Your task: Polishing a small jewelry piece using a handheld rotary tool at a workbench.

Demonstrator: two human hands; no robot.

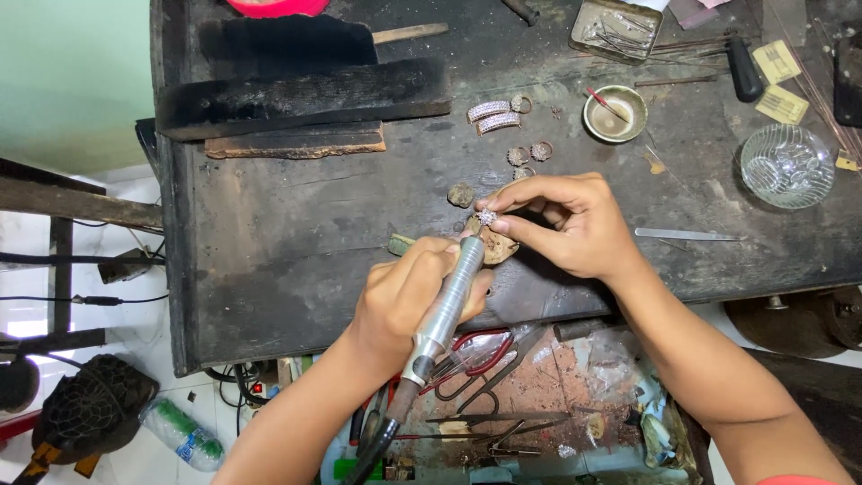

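The left hand (pixel 404 296) is wrapped closed around a silver rotary handpiece (pixel 446 305), a ribbed metal tool with a dark cable running off its lower end toward the bottom of the view, and its tip is angled up toward a small jewelled ring piece (pixel 488 217). The right hand (pixel 575 224) pinches that sparkling piece between thumb and forefinger, the other fingers curled in, and holds it just above a small brownish wooden peg (pixel 498 249) at the front edge of the dark, scarred worktop (pixel 296 242). The tool tip and the piece sit very close together (whether they actually touch cannot be told). Farther back on the worktop lie two curved, stone-set bands (pixel 492 117) side by side, with several small round ring pieces (pixel 528 154) near them. A small brass bowl (pixel 615 114) with a red-tipped stick in it stands to their right, and a clear cut-glass bowl (pixel 787 165) sits well apart near the right edge. A flat metal file (pixel 687 234) lies to the right of the right hand. Below the worktop's front edge an open drawer (pixel 575 395) holds red-handled pliers (pixel 476 355) and other tools.
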